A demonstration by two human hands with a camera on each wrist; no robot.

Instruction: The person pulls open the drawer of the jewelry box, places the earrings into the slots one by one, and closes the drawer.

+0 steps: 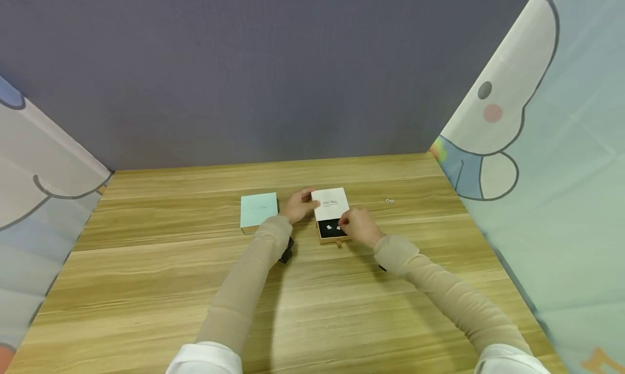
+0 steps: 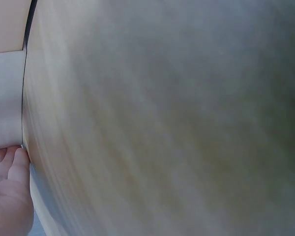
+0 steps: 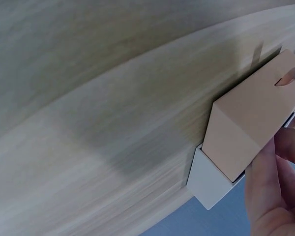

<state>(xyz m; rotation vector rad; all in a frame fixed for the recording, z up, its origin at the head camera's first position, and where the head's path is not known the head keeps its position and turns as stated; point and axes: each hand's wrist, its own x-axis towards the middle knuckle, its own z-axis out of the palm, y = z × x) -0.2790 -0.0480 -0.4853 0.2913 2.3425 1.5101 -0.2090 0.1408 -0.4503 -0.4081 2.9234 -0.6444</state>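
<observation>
A small drawer-style jewelry box [image 1: 332,214] sits near the middle of the wooden counter [image 1: 146,287], a little toward the far side. Its white sleeve [image 1: 331,203] bears a line of fine print, too small to read, and the tan drawer [image 1: 333,234] is pulled out toward the near edge, showing a black lining with two small pale earrings [image 1: 333,227] on it. A short tab sticks out of the drawer's near face. In the right wrist view the drawer [image 3: 255,123] reads as tan card with a cut notch, slid partly out of the white sleeve [image 3: 206,184].

The left hand [image 1: 299,204] rests on the sleeve's left edge, fingers curled against it in a steadying grip; the left wrist view shows only fingertips [image 2: 10,167] touching a white surface. The right hand [image 1: 358,226] is at the drawer's right side, fingertips pinched together over the lining by the earrings; whether they actually grip one I cannot tell.

A pale mint box [image 1: 259,210] lies just left of the left hand. Two tiny pale pieces [image 1: 389,201] lie well apart to the right. Broad bare wood runs to the near edge and to both sides, bounded by printed cloth walls.
</observation>
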